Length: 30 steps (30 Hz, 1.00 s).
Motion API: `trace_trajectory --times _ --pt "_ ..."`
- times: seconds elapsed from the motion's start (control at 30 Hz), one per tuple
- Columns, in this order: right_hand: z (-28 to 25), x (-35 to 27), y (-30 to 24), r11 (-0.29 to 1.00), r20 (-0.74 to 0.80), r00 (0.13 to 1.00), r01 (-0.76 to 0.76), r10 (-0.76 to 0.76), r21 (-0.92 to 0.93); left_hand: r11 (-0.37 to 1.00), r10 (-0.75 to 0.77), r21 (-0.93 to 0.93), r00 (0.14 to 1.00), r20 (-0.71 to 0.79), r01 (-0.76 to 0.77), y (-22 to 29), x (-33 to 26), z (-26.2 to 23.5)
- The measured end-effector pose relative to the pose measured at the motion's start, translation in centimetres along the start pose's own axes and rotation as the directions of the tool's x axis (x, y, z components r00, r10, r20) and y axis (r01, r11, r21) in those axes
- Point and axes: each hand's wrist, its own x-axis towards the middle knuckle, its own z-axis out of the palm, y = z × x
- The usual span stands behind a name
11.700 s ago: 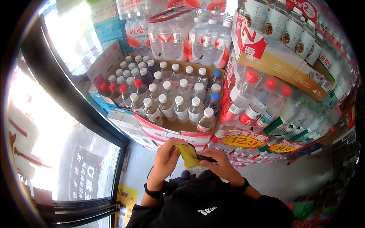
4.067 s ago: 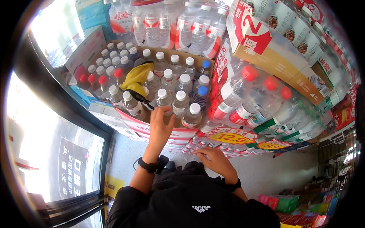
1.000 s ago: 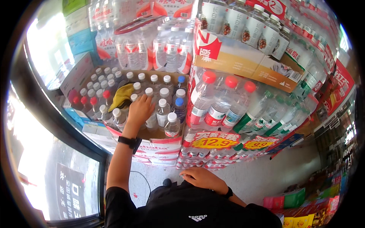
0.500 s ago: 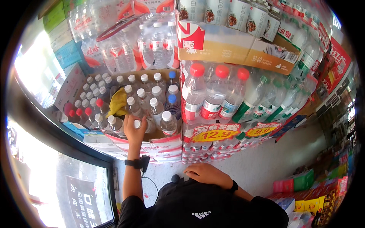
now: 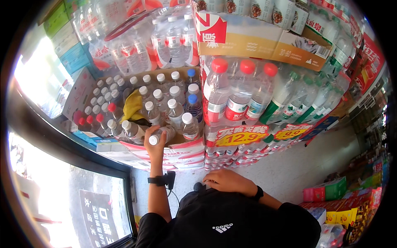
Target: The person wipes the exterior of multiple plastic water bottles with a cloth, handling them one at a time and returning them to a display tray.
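Grey floor [image 5: 281, 163] below and to the right of the cardboard box [image 5: 184, 153], a narrow strip under its near edge, widening into walking room farther right. Glass door [image 5: 89, 192] below and left of the box, dark frame curving close past its left side. Black shirt [image 5: 231, 215] below the box, across the strip of floor. Packs of big bottles [image 5: 244, 89] right up beside the box's right edge, red and green caps on top. Wrapped water packs [image 5: 171, 43] behind its far edge. Inside the box, rows of small bottles [image 5: 158, 96], mostly white-capped, some red toward the left, blue along the right edge. Tan and white carton [image 5: 256, 45] above and right of the box. Red and yellow sign [image 5: 242, 136] just right of its near right corner.

Right hand [image 5: 233, 182] below the box and to the right, well apart from it, loosely curled by the shirt; cannot tell whether pinching anything. Left hand [image 5: 154, 149] at the box's near edge, fingers and thumb wrapped around the held bottle. Yellow cloth [image 5: 132, 106] draped among bottles left of the box's middle. Held bottle [image 5: 168, 131] tilted at the near edge, white cap toward the body; to its right, a gap with cardboard showing.
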Motion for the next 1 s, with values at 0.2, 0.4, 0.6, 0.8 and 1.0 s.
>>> trace_trajectory --times 0.2,0.4,0.6,0.8,1.0 --pt "0.0 -0.1 0.0 1.0 -0.003 1.0 -0.001 0.001 -0.007 0.999 -0.003 0.035 0.995 -0.1 0.007 0.1 -0.1 0.5" --pt "-0.4 -0.3 -0.2 1.0 -0.03 1.0 0.0 -0.001 -0.011 1.0 0.023 0.018 0.981 -0.193 -0.02 0.6 0.5 0.9" --pt "-0.4 -0.8 0.5 0.997 -0.045 0.996 -0.072 0.073 0.008 0.99 0.006 -0.132 0.95 -0.311 -0.05 7.3 0.1 -2.0" --pt "-1.9 0.5 -2.0 0.997 -0.524 0.851 0.066 -0.041 0.029 0.89 0.243 -0.355 0.956 -0.162 -0.287 14.0 -0.4 -6.6" --pt "-3.9 2.2 -4.3 0.948 -0.451 0.833 0.279 -0.319 -0.156 0.743 -0.046 -0.662 0.994 0.096 0.099 15.2 -4.3 -4.4"
